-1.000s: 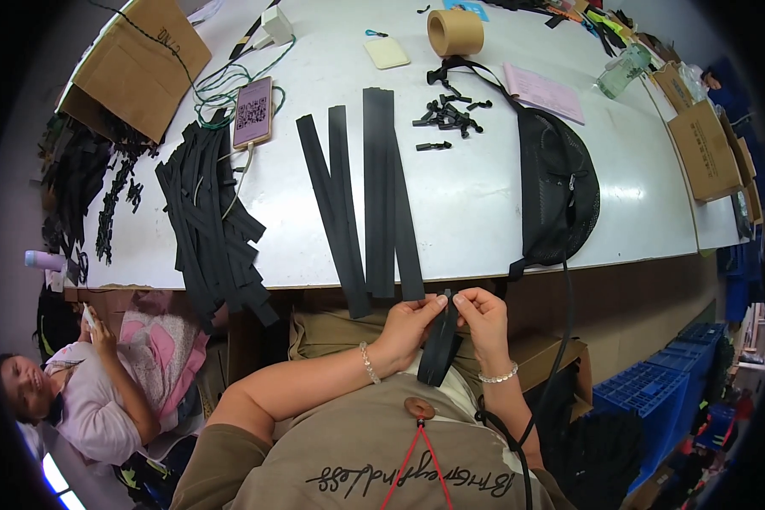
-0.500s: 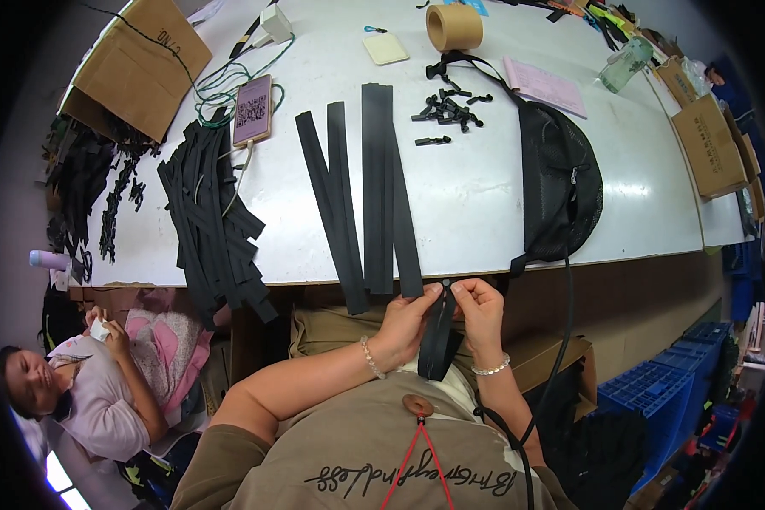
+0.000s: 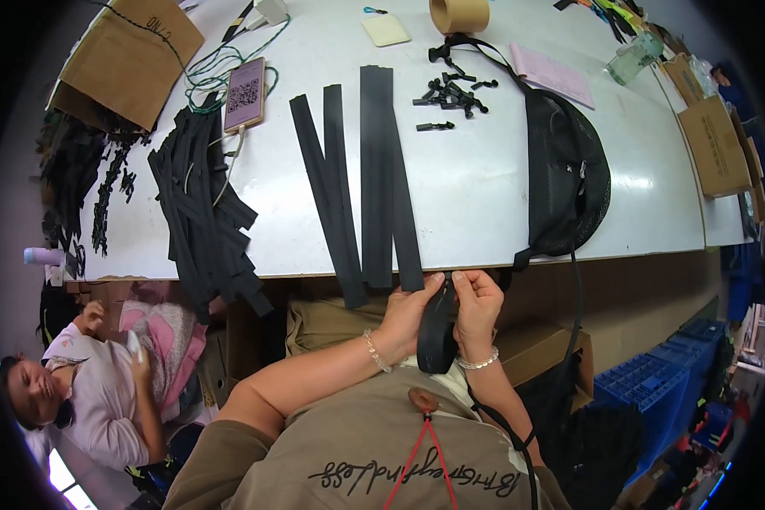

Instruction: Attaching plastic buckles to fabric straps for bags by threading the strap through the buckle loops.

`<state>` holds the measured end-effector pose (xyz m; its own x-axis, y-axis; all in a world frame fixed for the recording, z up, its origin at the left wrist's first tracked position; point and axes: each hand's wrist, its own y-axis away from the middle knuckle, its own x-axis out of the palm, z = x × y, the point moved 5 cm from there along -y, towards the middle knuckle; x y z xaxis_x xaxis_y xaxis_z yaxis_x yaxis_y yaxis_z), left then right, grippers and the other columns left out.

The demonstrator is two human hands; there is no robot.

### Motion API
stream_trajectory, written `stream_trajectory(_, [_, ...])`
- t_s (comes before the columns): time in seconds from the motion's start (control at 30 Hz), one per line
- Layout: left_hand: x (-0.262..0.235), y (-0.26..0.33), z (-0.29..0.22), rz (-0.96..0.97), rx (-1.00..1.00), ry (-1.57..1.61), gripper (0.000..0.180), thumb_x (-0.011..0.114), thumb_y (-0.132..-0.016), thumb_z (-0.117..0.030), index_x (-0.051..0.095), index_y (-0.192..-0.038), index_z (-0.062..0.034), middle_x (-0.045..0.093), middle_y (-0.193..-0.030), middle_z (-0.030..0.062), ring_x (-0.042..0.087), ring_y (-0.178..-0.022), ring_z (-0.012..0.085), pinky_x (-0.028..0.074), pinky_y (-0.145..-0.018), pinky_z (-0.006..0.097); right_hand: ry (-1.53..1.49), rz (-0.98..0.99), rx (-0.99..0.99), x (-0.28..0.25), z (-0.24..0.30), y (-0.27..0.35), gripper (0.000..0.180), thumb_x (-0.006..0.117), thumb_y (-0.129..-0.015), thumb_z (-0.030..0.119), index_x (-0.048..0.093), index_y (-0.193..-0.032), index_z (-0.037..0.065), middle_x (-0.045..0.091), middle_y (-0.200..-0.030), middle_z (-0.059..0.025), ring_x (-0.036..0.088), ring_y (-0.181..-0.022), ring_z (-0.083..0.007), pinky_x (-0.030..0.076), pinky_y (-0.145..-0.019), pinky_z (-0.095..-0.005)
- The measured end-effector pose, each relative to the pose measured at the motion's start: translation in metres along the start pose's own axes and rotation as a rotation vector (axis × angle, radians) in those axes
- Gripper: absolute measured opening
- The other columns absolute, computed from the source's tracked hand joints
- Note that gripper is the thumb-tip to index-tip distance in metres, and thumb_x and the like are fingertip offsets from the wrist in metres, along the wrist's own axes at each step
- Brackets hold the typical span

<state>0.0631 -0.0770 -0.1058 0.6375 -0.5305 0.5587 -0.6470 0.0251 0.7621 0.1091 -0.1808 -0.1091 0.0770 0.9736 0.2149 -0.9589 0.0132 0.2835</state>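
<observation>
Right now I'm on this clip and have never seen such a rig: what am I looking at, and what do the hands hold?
There is no machine: a head-worn fisheye camera looks down at a person's own two hands. The left hand and right hand together pinch a black strip just below the edge of the white table. On it lie flat black strips, a heap of more strips, small black clips, a black mesh bag, a phone and a tape roll. Another person sits lower left.

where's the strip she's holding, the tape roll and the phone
black strip [image 3: 438, 327], head view, on the middle of its hanging length between both hands
tape roll [image 3: 459, 14], head view, on its brown outer wall
phone [image 3: 246, 83], head view, on its screen
</observation>
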Motion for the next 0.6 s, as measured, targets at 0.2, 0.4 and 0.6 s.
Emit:
stream_trajectory(0.2, [-0.004,-0.002,0.004,0.03,-0.022,-0.03,0.015,0.066,-0.085,-0.017,0.062,-0.091,-0.0043,0.064,-0.083,0.0033,0.06,-0.07,0.0101,0.049,-0.06,0.023,-0.027,0.023,0.008,-0.001,0.004,0.002,0.005,0.061,-0.085,0.001,0.061,-0.08,-0.001,0.056,-0.068,0.0041,0.044,-0.058,-0.0003,0.034,-0.052,-0.0155])
stream_trajectory(0.4, [0.009,0.019,-0.007,0.28,0.228,-0.179,0.012,0.061,-0.088,-0.011,0.061,-0.097,-0.0038,0.062,-0.089,0.0007,0.057,-0.08,0.005,0.047,-0.071,0.02,0.08,0.212,-0.279,-0.004,0.044,0.019,0.004,0.06,-0.084,-0.003,0.061,-0.088,-0.002,0.058,-0.082,-0.0015,0.05,-0.071,-0.0048,0.04,-0.061,-0.0171])
stream_trajectory(0.6, [0.016,0.033,-0.017,0.344,0.402,-0.259,0.012,0.062,-0.086,-0.006,0.061,-0.098,-0.0021,0.062,-0.092,0.0009,0.056,-0.084,0.0054,0.046,-0.075,0.02,0.098,0.237,-0.415,-0.001,0.061,0.027,0.004,0.061,-0.082,-0.003,0.062,-0.086,-0.002,0.058,-0.084,-0.004,0.05,-0.071,-0.0073,0.039,-0.061,-0.0182])
